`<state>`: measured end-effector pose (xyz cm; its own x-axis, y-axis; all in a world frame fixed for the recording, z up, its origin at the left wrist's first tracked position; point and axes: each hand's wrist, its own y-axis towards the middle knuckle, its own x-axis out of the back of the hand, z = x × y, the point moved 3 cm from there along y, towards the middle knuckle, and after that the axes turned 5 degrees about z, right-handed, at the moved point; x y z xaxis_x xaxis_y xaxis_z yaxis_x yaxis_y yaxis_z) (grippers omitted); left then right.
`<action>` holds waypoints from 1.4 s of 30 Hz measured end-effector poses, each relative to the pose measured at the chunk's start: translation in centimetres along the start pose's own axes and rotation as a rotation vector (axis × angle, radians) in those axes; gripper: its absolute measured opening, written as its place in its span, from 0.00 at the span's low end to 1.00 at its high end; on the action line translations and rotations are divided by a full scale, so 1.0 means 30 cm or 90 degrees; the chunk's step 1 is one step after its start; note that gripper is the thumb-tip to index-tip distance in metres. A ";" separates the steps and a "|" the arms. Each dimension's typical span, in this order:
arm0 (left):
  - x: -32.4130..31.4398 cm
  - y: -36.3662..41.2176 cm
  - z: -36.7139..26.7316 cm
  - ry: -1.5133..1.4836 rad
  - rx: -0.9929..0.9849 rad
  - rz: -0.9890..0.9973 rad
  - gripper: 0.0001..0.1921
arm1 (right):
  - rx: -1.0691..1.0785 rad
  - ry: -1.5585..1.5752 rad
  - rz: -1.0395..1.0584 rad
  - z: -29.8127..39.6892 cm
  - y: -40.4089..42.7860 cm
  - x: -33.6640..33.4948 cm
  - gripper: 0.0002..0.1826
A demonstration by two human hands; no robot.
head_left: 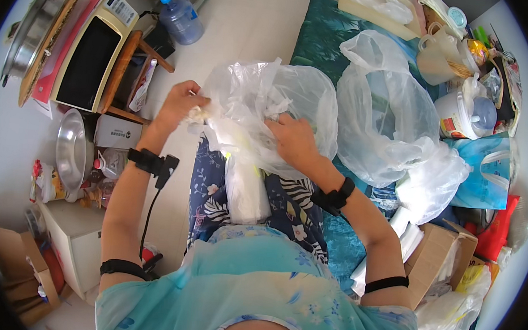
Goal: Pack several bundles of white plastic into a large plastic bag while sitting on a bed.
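A large clear plastic bag (270,86) lies spread before me over my lap. My left hand (187,101) is at its left edge, thumb and fingers pinching crumpled whitish plastic (197,114). Fingertips of my right hand (294,137) press together on a gathered fold in the middle of the same bag. Under it, a roll of thin white plastic bags (247,194) rests on my dark floral cloth (289,204). To the right, a second clear plastic bag (388,119) stands with its mouth wide. What lies inside the first bag is hard to make out.
At the right stand a blue bag (481,177), a cardboard box (437,262), a white tub (454,112) and pitchers (440,53) on the teal-covered surface (320,34). Leftward are a microwave oven (91,53), a metal basin (72,150) and a large water bottle (181,19).
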<state>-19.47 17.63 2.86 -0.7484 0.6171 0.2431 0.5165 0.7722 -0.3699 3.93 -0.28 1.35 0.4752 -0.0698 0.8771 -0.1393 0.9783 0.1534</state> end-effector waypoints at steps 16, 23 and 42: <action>-0.449 -0.131 -0.509 0.104 -0.312 0.498 0.08 | 0.082 0.227 -0.159 0.042 0.009 -0.042 0.17; -0.505 -0.009 -0.199 0.005 -0.059 0.487 0.10 | -0.021 0.038 -0.129 -0.121 -0.239 0.196 0.26; -0.576 0.042 -0.169 0.164 -0.057 0.419 0.07 | -0.236 0.653 -0.415 -0.167 -0.241 0.514 0.12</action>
<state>-3.77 8.70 2.73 -0.1525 0.9672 0.2033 0.8679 0.2295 -0.4405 16.62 -7.45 11.47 0.8386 -0.5371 -0.0914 0.5448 0.8267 0.1407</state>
